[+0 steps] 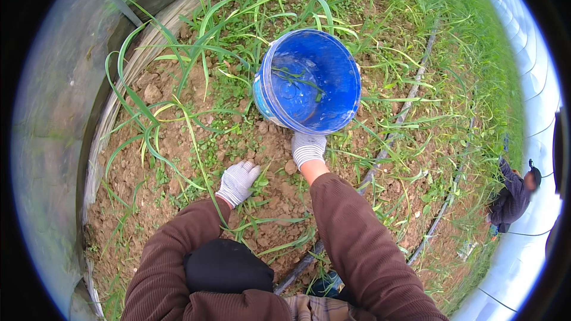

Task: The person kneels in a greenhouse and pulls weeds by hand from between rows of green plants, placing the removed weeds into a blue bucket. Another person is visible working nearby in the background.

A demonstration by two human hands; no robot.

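Note:
A blue plastic bucket (285, 120) tilts its mouth toward me, with a few green leaf pieces (294, 78) inside on its scuffed bottom. My right hand (308, 147), in a grey-and-white striped knit glove, has hold of the bucket at its near side; the fingers are hidden behind the rim. Lower and to the left, my left hand (238, 183) rests low at the soil (276, 205) in a matching glove. Its fingers are bent beside a small broad-leaved weed (262, 180), and whether they pinch anything does not show. Long-leaved green plants (149, 131) arch up left of it.
Dark irrigation hoses (403, 113) run along the ground at my right. A plastic film wall (53, 111) with a pale bottom edge (99, 160) curves along the left. Far right, another person (513, 196) is among the plants. My dark-covered knee (227, 265) is below my left hand.

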